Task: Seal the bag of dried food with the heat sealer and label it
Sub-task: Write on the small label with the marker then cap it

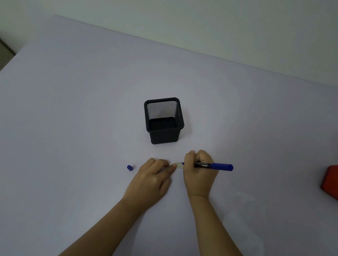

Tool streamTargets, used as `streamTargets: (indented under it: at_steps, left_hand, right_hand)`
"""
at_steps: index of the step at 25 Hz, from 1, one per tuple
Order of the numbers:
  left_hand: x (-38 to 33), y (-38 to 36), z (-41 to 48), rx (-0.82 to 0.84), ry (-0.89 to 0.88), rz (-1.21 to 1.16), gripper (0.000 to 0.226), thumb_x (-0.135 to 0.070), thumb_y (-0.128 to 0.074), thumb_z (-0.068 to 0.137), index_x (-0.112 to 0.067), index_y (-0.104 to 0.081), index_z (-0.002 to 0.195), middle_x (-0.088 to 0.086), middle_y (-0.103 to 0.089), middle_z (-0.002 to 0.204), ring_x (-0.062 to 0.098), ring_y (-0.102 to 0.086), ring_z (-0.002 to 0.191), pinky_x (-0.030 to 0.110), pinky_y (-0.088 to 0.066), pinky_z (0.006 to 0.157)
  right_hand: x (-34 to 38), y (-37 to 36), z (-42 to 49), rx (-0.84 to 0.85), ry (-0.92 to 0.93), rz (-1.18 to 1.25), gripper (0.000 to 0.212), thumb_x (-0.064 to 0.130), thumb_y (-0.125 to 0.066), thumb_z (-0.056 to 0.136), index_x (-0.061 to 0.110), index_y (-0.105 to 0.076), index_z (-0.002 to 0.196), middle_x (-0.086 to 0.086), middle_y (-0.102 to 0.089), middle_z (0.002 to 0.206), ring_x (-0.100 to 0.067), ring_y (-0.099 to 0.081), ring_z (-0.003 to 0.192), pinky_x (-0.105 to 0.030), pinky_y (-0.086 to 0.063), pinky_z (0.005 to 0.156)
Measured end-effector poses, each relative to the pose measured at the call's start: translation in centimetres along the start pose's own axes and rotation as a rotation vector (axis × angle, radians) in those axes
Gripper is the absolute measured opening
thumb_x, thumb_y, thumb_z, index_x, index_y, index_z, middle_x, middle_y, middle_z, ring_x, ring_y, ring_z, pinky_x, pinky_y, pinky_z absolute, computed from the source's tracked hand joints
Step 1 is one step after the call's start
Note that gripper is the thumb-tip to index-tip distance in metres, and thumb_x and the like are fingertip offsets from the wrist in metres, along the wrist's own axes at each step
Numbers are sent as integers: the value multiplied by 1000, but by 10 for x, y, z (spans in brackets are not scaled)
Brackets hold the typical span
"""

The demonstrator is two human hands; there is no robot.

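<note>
Marker (212, 165) sits gripped in our right hand (198, 174); our relaxed left hand (151, 178) presses the label (179, 165), cap (130, 167) at its nine o'clock.

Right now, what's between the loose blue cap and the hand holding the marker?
Head view: the left hand, fingertips pressing a white label, sits between the blue cap and the right hand gripping the marker.
</note>
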State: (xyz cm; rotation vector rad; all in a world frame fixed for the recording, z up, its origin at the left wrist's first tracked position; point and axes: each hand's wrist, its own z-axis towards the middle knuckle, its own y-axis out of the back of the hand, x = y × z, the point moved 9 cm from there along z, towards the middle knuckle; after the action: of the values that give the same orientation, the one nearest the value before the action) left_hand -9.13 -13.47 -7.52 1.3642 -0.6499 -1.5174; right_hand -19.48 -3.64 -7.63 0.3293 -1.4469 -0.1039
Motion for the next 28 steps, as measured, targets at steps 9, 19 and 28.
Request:
streamTargets:
  at_steps: [9,19,28]
  left_hand:
    - [0,1,1,-4,17,-28,34,-18,-45,89,-5,-70,107,6,-63,92,16,-55,78,23,-46,72]
    - [0,0,1,3,18,-36,34,-18,-45,88,-5,-70,106,7,-63,91,18,-58,75,28,-51,68]
    - [-1,1,1,7,20,-17,35,-20,-44,88,-6,-70,107,6,-63,92,16,-59,80,26,-51,72]
  right_hand:
    - [0,1,0,-13,8,4,34,30,-48,81,20,-32,52,-5,-39,44,-12,-37,42,-26,-36,41]
    - [0,0,0,-22,45,-11,38,14,-52,82,28,-30,54,8,-35,46,-11,-39,45,-11,-33,42]
    - [-1,2,-1,-45,45,-32,34,31,-46,82,17,-32,54,0,-37,46,-14,-36,44,-26,-35,41]
